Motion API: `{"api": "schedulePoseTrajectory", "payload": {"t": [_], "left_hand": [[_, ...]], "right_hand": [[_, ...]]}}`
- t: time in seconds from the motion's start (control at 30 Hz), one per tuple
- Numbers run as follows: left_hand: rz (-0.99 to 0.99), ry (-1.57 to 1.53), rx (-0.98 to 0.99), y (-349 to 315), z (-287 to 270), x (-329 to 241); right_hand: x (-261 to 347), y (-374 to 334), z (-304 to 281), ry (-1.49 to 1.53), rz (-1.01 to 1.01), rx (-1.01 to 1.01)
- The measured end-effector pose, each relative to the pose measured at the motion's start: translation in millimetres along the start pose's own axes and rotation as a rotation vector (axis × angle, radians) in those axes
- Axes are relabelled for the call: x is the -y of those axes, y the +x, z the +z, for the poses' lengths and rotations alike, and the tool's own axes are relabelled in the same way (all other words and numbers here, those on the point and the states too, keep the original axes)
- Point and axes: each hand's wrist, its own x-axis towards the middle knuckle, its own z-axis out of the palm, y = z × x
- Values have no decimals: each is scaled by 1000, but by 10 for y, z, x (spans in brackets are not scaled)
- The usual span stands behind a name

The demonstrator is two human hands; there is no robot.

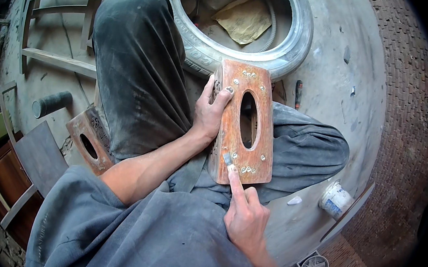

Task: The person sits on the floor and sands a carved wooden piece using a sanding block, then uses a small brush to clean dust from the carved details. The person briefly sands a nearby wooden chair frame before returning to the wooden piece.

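Note:
A reddish-brown wooden tissue box cover (266, 134) with an oval slot rests on my lap, tilted a little. Pale round inlays dot its top face near both ends. My left hand (211, 110) grips its left side, the thumb on the top face and the fingers along the carved side. In my right hand (248, 215) is a small flat-bladed scraper (228, 159). Its tip meets the top face near the lower left inlays, with my index finger stretched along it. The handle is mostly hidden in my palm.
A second tissue box cover (76, 128) lies by my left hip, near a dark cylindrical can (51, 104). Ahead stands a dusty tyre (300, 35) with yellowish paper (244, 22) inside. Wooden frames (60, 60) are at left; a screwdriver (298, 94) and white tub (335, 201) at right.

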Motion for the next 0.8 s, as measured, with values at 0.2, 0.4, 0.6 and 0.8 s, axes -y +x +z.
{"api": "schedulePoseTrajectory", "payload": {"t": [0.2,0.4,0.6,0.8], "left_hand": [[-32,-26,1,13,-37,116],[18,16,-17,1,9,68],[-4,24,0,31,-40,89],[-9,17,-4,-1,-15,61]], "right_hand": [[-24,74,27,-29,-21,-27],[-24,185,38,-10,-26,-45],[2,147,-34,0,-41,-8],[5,39,-42,-8,-16,21]]}}
